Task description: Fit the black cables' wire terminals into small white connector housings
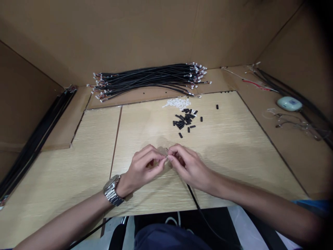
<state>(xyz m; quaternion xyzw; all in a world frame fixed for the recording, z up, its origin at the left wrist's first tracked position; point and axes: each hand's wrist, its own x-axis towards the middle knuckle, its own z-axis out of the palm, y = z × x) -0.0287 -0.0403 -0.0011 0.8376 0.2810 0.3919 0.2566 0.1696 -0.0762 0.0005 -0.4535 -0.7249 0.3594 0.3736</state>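
Note:
My left hand [148, 161] and my right hand [189, 165] meet over the front middle of the table, both closed in a pinch with fingertips almost touching. Between them show thin wire ends [167, 150], mostly covered by the fingers. A black cable [194, 198] comes out from under my right hand and hangs over the table's front edge. What exactly the left fingertips pinch is too small to make out. Beyond the hands lie a loose pile of short black pieces [182, 122] and, behind it, a heap of small white pieces [177, 103].
A bundle of black cables [148, 78] with white connectors lies along the back cardboard wall. Long black cables [39, 135] lean at the left. To the right are a pale green rounded case [289, 103], eyeglasses [288, 119] and a red strip [256, 85].

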